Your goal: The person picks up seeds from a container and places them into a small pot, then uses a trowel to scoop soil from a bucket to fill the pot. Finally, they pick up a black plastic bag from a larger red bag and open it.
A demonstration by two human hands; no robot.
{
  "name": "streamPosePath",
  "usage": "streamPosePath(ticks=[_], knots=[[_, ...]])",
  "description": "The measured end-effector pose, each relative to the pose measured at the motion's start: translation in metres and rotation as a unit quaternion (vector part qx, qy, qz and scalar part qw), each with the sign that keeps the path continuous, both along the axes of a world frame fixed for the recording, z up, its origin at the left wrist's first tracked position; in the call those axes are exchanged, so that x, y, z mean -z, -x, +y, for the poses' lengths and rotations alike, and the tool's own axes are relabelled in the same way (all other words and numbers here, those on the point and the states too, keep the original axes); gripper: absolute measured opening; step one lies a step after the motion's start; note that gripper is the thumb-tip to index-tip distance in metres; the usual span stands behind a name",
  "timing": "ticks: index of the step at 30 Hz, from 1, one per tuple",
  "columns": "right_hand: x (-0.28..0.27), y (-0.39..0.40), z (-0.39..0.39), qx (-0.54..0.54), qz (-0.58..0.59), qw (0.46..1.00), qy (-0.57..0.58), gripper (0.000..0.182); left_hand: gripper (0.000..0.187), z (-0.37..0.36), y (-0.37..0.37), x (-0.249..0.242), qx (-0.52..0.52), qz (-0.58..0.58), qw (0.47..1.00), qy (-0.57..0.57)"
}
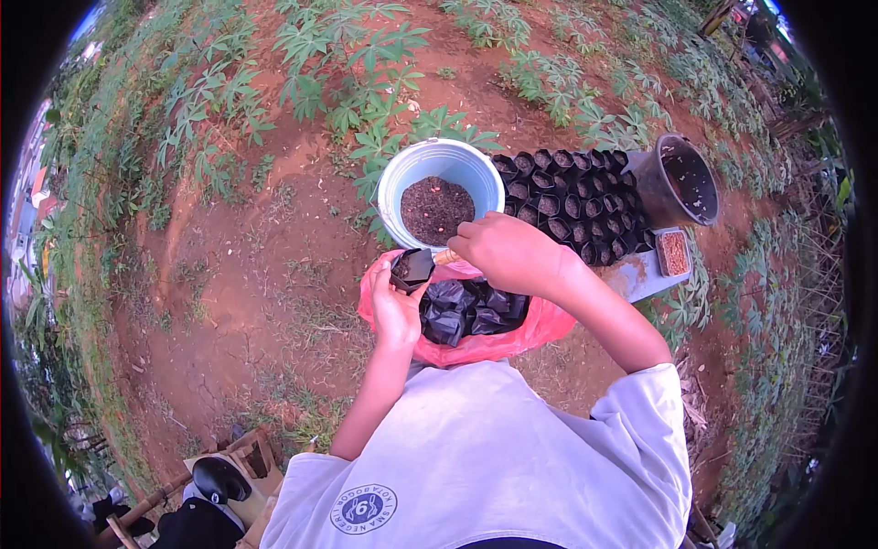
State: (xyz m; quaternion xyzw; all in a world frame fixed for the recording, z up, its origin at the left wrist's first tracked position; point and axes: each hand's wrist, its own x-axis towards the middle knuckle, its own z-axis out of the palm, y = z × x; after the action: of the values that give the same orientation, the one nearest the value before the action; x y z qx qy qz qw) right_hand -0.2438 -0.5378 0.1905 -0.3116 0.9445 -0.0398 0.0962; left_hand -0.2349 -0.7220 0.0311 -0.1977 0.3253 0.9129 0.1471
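My left hand (395, 306) holds a small black plastic pot (413, 266) with dark soil inside, tilted with its opening to the left. In my right hand (501, 249) is the light wooden handle (445, 257) of a small tool, whose far end is hidden at the pot. Just beyond my hands stands a light blue bucket (390, 187) with dark soil (437, 207) and a few small reddish pieces in it. Below my hands, an open pink plastic bag (541, 331) holds several folded black plastic pots (448, 322).
Rows of soil-filled black pots (558, 203) stand at the right on a light board (640, 276). Beside them are a tilted dark bucket (688, 179) and a small tray of reddish-brown seeds (673, 252). Leafy green plants (352, 64) grow beyond the bucket.
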Motion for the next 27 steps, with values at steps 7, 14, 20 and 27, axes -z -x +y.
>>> streamPosePath(ticks=[7, 14, 20, 27], knots=[[0.0, 0.009, -0.002, -0.04, 0.07, 0.997, 0.012, 0.013, 0.029, -0.002, 0.001, -0.002, -0.005, 0.002, 1.0, -0.004], [0.006, 0.014, -0.006, -0.049, 0.067, 0.997, 0.0, 0.013, 0.026, -0.006, 0.005, -0.003, -0.023, 0.001, 1.0, -0.012], [0.0, 0.012, -0.011, -0.017, 0.013, 1.0, -0.006, 0.022, 0.025, -0.01, 0.006, -0.004, -0.036, -0.017, 0.999, -0.009], [-0.008, 0.012, -0.003, -0.01, 0.003, 1.0, 0.009, 0.023, 0.023, -0.012, 0.014, -0.014, -0.019, -0.007, 1.0, -0.004]])
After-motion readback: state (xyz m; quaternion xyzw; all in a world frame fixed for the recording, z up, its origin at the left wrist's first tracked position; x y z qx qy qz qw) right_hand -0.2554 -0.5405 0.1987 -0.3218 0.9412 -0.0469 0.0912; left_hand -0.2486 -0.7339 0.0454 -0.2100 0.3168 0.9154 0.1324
